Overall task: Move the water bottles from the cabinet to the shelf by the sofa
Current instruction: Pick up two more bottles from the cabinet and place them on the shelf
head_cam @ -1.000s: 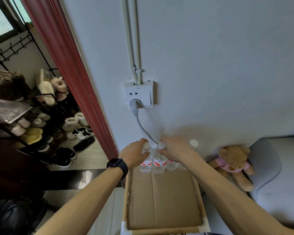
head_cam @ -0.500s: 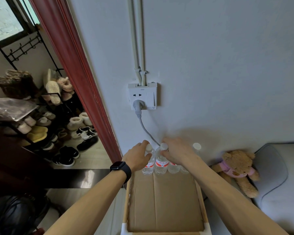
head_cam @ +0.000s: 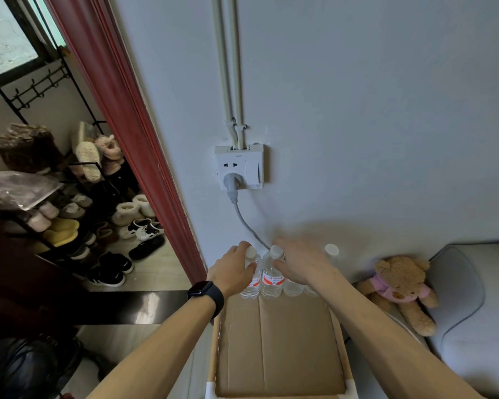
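Observation:
Several clear water bottles with white caps and red labels stand in a row at the far end of a cardboard-topped shelf, against the wall. My left hand, with a black watch on the wrist, grips the neck of the leftmost bottle. My right hand is curled round the neck of the second bottle and hides most of the bottles behind it. One more white cap shows at the right end of the row.
A wall socket with a grey plug and cable hangs just above the bottles. A teddy bear lies on the grey sofa to the right. A red door frame and a shoe rack lie to the left.
The view has tilted slightly, so the socket and hands sit lower in the frame. Both hands stay at the bottle necks and the bottles have not moved.

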{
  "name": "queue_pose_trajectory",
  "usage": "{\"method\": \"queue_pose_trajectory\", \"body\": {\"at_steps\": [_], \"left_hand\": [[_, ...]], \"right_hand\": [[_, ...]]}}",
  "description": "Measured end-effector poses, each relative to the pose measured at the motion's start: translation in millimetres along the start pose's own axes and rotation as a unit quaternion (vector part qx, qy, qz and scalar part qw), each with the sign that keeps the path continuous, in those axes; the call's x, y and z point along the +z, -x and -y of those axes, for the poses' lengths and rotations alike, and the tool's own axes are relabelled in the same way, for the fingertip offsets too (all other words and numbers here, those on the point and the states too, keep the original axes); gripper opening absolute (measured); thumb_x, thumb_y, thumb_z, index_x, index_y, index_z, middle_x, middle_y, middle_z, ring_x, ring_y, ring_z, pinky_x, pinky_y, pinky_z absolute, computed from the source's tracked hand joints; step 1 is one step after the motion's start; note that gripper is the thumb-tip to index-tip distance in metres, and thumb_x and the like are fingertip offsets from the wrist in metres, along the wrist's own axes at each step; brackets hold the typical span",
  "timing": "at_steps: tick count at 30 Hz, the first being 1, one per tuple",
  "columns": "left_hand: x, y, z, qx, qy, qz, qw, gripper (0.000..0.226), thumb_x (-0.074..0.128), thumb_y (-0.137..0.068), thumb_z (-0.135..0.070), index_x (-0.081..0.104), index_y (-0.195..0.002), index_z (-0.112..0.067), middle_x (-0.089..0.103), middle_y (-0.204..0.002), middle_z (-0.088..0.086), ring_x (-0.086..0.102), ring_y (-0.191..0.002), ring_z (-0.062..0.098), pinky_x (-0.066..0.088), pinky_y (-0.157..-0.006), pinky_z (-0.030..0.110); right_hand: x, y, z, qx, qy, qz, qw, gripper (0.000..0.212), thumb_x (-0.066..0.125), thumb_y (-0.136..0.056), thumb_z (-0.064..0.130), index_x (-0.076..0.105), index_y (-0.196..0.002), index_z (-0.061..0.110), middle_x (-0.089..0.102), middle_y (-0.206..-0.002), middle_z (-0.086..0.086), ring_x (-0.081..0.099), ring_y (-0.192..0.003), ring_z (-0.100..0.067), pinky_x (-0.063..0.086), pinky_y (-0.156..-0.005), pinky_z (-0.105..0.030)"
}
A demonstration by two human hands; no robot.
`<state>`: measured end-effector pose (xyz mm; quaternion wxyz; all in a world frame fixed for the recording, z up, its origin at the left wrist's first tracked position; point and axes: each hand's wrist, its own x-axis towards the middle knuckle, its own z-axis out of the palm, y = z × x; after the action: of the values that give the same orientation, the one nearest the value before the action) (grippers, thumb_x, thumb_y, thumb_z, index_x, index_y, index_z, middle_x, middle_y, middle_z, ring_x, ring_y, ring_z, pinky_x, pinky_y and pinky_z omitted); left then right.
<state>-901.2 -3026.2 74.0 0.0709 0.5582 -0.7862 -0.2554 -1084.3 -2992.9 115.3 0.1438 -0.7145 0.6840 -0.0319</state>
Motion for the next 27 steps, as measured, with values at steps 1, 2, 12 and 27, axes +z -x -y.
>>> {"method": "queue_pose_trajectory", "body": {"at_steps": [1, 2, 12, 27], "left_hand": [[-0.2, 0.6, 0.1, 0.001, 0.003, 0.002, 1.0, 0.035, 0.049, -0.095, -0.041, 0.039, -0.126, -0.028, 0.057, -0.119, 0.001, 0.061, -0.096, 0.026, 0.054, -0.082, 0.044], [-0.5, 1.1, 0.4, -0.001, 0.004, 0.004, 1.0, 0.039, 0.05, -0.095, -0.042, 0.038, -0.129, -0.029, 0.056, -0.123, 0.001, 0.061, -0.098, 0.026, 0.054, -0.083, 0.043], [-9.4, 6.1, 27.8, -0.019, 0.048, 0.029, 0.998, 0.065, 0.057, -0.089, -0.044, 0.025, -0.145, -0.033, 0.044, -0.143, 0.001, 0.065, -0.099, 0.016, 0.055, -0.087, 0.043], [29.5, 102.3, 129.1, -0.052, -0.086, 0.129, 0.987, 0.056, 0.048, -0.094, -0.045, 0.038, -0.146, -0.027, 0.042, -0.149, -0.002, 0.043, -0.131, 0.021, 0.042, -0.105, 0.039]], "right_hand": [[0.7, 0.6, 0.2, 0.002, 0.001, 0.0, 1.0, 0.024, 0.057, -0.09, 0.034, 0.053, -0.11, 0.02, 0.064, -0.104, -0.005, 0.059, -0.093, -0.029, 0.036, -0.065, -0.034], [1.4, 1.0, 0.1, 0.003, 0.002, 0.001, 1.0, 0.026, 0.057, -0.09, 0.034, 0.052, -0.111, 0.02, 0.065, -0.104, -0.005, 0.059, -0.094, -0.029, 0.037, -0.065, -0.034], [3.2, 32.8, 3.3, 0.043, -0.08, -0.063, 0.994, 0.044, 0.052, -0.094, 0.04, 0.046, -0.137, 0.031, 0.058, -0.124, -0.002, 0.059, -0.106, -0.023, 0.048, -0.086, -0.037], [98.0, 128.8, 35.5, 0.024, -0.13, 0.013, 0.991, 0.034, 0.048, -0.099, 0.042, 0.058, -0.13, 0.031, 0.055, -0.134, 0.012, 0.044, -0.128, -0.008, 0.03, -0.104, -0.017]]}}
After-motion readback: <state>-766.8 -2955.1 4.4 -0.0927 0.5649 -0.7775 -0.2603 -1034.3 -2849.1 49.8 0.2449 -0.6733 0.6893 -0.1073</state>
